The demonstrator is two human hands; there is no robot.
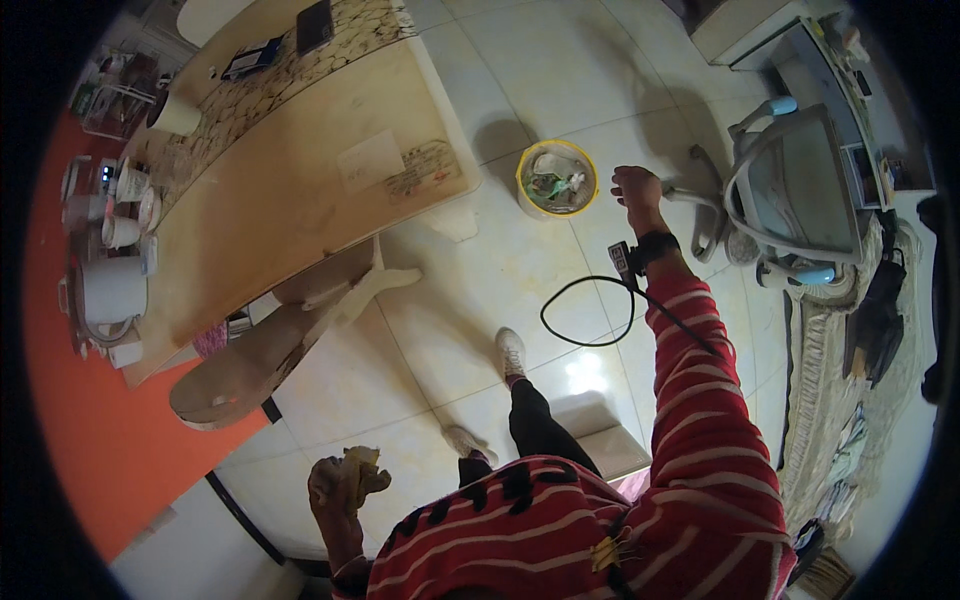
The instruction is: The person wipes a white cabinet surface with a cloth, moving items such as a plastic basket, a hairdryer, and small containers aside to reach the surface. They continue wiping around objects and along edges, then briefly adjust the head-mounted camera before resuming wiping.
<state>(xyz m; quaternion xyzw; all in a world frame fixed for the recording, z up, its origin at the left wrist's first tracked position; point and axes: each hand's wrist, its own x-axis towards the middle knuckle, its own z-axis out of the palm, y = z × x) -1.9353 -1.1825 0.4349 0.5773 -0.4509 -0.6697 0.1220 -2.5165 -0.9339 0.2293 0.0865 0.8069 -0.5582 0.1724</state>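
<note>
My left hand (335, 480) is raised at the lower left, closed around a crumpled yellowish cloth (366, 469). My right hand (637, 190) reaches out over the tiled floor with its fingers a little apart, and nothing shows in it. Just left of its fingertips in the picture stands a waste bucket (529, 196) with a yellow rim, apart from the hand. Inside the bucket lies mixed rubbish, including green and white plastic (556, 184). A black strap (660, 246) circles my right wrist, and a looped black cable (544, 322) hangs from the device there.
A wooden table (285, 202) fills the upper left, bearing a paper sheet (369, 161), a mug (178, 114), a dark phone-like slab (314, 27) and a pot (114, 289). A beige chair (225, 386) stands beside it. At right are a grey swivel chair (802, 180) and a cloth-covered bed or sofa (817, 375).
</note>
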